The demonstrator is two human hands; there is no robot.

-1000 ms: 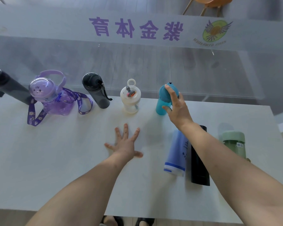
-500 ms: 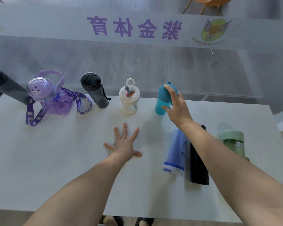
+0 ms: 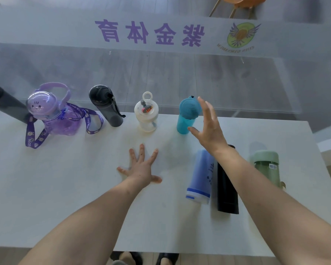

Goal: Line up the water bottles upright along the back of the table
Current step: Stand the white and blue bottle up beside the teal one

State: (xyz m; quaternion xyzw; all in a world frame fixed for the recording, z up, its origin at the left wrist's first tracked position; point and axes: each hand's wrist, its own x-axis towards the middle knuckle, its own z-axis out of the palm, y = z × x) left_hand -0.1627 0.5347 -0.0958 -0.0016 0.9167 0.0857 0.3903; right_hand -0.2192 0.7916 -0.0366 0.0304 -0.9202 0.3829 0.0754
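Five bottles are stood upright along the bench's (image 3: pixel 46 197) back edge, the teal bottle (image 3: pixel 186 117) last. The right hand (image 3: pixel 208 129) is held just beside it, fingers spread, nothing grasped. The left hand (image 3: pixel 141 167) is laid flat, splayed. Three bottles (image 3: pixel 226 184) are lying nearer.

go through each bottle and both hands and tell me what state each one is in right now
dark grey bottle: upright
purple bottle: upright
black bottle: upright
white bottle: upright
teal bottle: upright
blue bottle: lying down
black flask: lying down
green bottle: lying down
left hand: flat on table
right hand: open, empty
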